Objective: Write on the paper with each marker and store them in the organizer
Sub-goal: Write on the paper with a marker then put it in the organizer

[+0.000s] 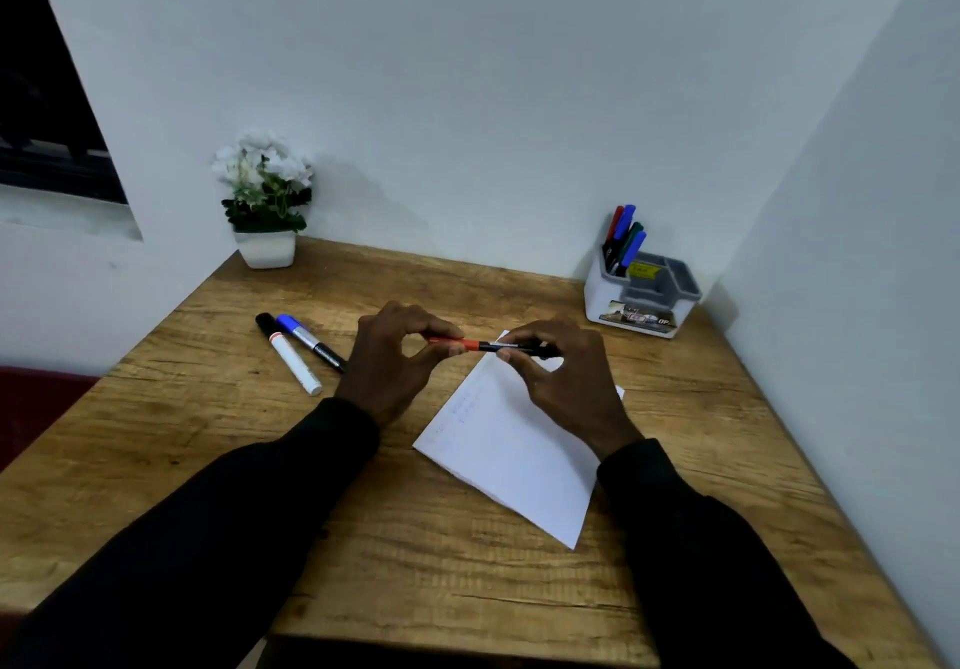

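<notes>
A red-capped marker [480, 345] with a black barrel lies level between both hands, above the far corner of the white paper [511, 452]. My left hand [397, 359] pinches its red cap end. My right hand [563, 382] grips the black barrel. Faint writing shows on the paper's left part. Two more markers rest on the table to the left: a black-capped white one [289, 355] and a blue-capped one [310, 341]. The white and grey organizer [642, 293] stands at the back right with several markers [625, 239] upright in its rear compartment.
A white pot of white flowers [266, 200] stands at the back left of the wooden table [415, 538]. Walls close in behind and on the right. A dark window is at the upper left.
</notes>
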